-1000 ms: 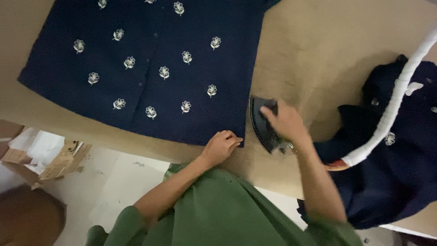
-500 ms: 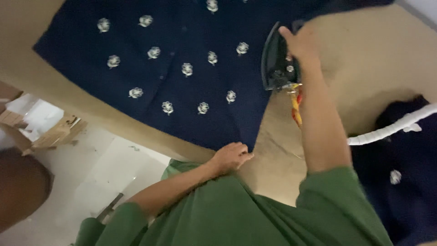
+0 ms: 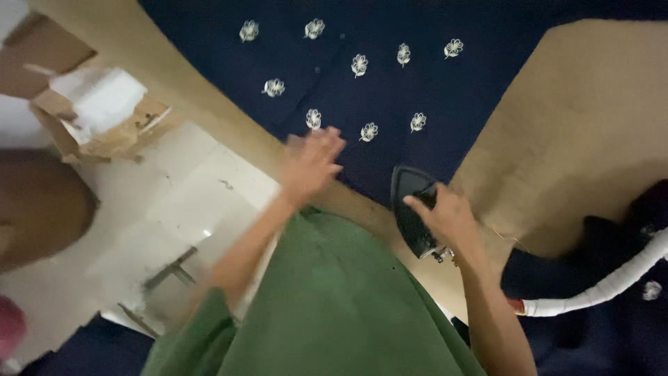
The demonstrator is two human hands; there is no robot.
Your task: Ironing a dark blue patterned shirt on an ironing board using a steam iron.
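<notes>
A dark navy garment (image 3: 390, 90) with small white embroidered flowers lies flat on a tan padded table (image 3: 591, 132). My right hand (image 3: 445, 216) grips the handle of a black clothes iron (image 3: 412, 216) that rests on the garment's near hem. My left hand (image 3: 312, 161), blurred with motion, lies flat with fingers spread on the near edge of the garment, left of the iron. A white wrapped cord (image 3: 612, 282) runs from the iron off to the right. My green sleeves and top fill the bottom middle.
More dark navy cloth (image 3: 626, 237) is piled at the right on the table. An open cardboard box (image 3: 104, 115) with white contents sits on the pale floor at left, beside a brown rounded object (image 3: 38, 209).
The iron has come back from the far side of the garment to its near hem. My left hand has slid along the hem, farther onto the cloth. The view has swung left.
</notes>
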